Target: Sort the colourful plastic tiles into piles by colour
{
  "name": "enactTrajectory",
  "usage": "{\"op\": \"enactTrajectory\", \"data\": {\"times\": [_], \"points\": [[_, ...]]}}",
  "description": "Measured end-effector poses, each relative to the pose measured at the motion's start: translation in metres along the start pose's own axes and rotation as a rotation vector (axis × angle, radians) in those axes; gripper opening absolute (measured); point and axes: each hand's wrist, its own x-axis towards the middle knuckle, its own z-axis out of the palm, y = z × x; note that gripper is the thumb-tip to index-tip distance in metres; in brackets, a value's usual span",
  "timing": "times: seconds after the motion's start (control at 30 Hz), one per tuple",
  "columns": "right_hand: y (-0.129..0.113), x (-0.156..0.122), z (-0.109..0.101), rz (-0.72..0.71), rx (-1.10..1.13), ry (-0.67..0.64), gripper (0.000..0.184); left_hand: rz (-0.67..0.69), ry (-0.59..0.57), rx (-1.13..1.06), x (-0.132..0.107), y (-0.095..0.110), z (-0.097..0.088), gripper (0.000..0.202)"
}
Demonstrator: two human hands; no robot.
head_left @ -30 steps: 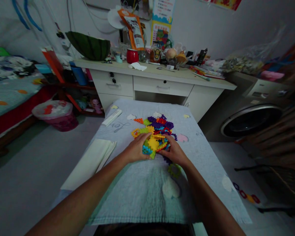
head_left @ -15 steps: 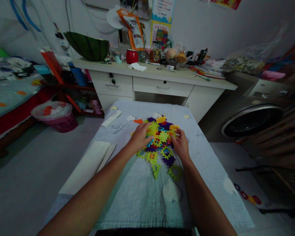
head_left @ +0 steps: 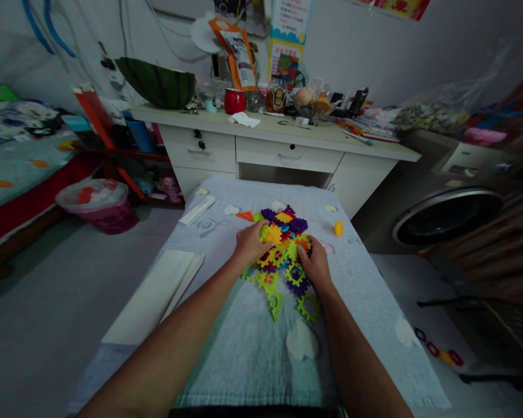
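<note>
A heap of toothed plastic puzzle pieces [head_left: 283, 241] in purple, yellow, green, orange and red lies on a small table covered with a pale blue cloth [head_left: 253, 342]. My left hand [head_left: 250, 244] rests on the heap's left side with its fingers curled over the pieces. My right hand [head_left: 316, 264] presses on the right side, fingers bent into the pile. A green frame-shaped piece [head_left: 308, 306] and a green triangular one [head_left: 275, 303] lie nearer to me. One yellow piece [head_left: 339, 228] sits apart at the right.
A white slab [head_left: 157, 293] lies on the table's left edge, a white stick [head_left: 197, 210] farther back. Behind stands a cluttered white desk [head_left: 287, 148] with half a watermelon [head_left: 159, 87]. A washing machine [head_left: 448, 215] is right, a bin [head_left: 98, 203] and bed left.
Both hands moved from the heap's near edge up onto it, then drew back a little. The pile has spread toward me, and a yellow piece now lies apart at the right.
</note>
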Motion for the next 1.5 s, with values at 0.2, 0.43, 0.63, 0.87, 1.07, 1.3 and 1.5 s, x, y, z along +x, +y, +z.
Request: {"op": "enactTrajectory", "data": {"times": [0.2, 0.43, 0.63, 0.87, 1.07, 1.3, 1.5], "points": [[-0.011, -0.002, -0.005, -0.093, 0.188, -0.021, 0.054, 0.067, 0.134, -0.155, 0.004, 0.004, -0.009, 0.036], [0.015, 0.050, -0.025, -0.052, 0.075, 0.045, 0.036, 0.126, 0.161, -0.295, 0.012, 0.003, -0.030, 0.033], [0.058, 0.090, -0.033, 0.311, -0.368, -0.004, 0.049, 0.223, 0.234, -0.247, 0.017, 0.003, -0.042, 0.025], [0.056, 0.092, -0.028, 0.292, -0.448, -0.118, 0.038, 0.042, 0.289, -0.323, 0.008, -0.020, -0.050, 0.041], [0.008, 0.092, -0.018, -0.058, 0.095, -0.312, 0.034, -0.152, 0.164, -0.084, -0.012, -0.053, -0.040, 0.078], [-0.046, 0.116, 0.020, -0.123, -0.073, -0.272, 0.041, -0.167, -0.166, 0.096, -0.052, -0.055, -0.032, 0.112], [-0.062, 0.122, 0.048, -0.099, -0.098, -0.460, 0.062, -0.096, -0.175, 0.189, -0.073, -0.063, -0.016, 0.124]]}}
